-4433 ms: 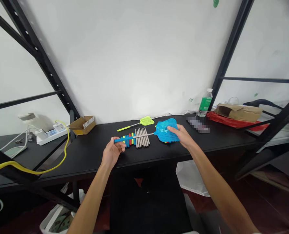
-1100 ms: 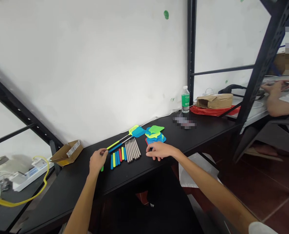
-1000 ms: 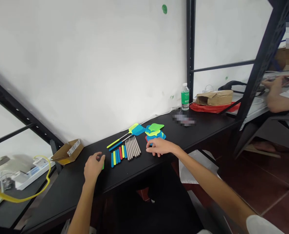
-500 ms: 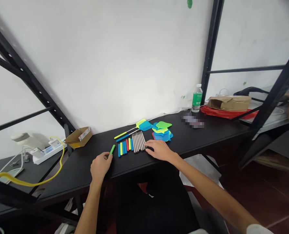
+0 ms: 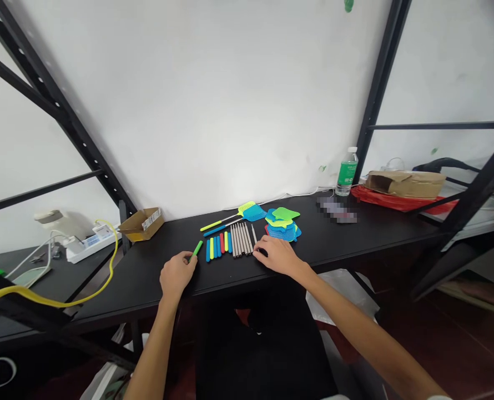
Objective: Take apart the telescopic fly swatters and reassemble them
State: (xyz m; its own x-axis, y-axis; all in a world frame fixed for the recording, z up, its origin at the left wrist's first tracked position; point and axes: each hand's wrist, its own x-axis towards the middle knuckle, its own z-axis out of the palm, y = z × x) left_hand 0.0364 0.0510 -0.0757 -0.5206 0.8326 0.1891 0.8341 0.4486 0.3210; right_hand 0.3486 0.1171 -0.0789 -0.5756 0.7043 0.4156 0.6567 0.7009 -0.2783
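Note:
My left hand (image 5: 177, 273) is closed around a green handle (image 5: 197, 248) at the left of the table. My right hand (image 5: 278, 255) pinches the near end of a metal rod (image 5: 253, 233), which lies slightly apart from a row of similar metal rods (image 5: 241, 240). Beside that row, to the left, lie several coloured handles (image 5: 217, 245) in blue, yellow and red. Behind them rest a yellow fly swatter (image 5: 220, 223) and a blue fly swatter (image 5: 253, 212). A pile of loose swatter heads (image 5: 281, 229) in green, yellow, blue and red sits just beyond my right hand.
An opened cardboard box (image 5: 141, 226) stands at the table's left, near a power strip (image 5: 91, 247) and a yellow cable (image 5: 111, 266). Toward the right are a water bottle (image 5: 347, 172), a blurred packet (image 5: 336, 210) and a brown carton (image 5: 405, 183) on red plastic. Black shelf posts (image 5: 382, 83) frame the table.
My right hand has drawn one metal rod a little to the right, away from the row. The left hand still holds the green handle. The whole view has shifted slightly.

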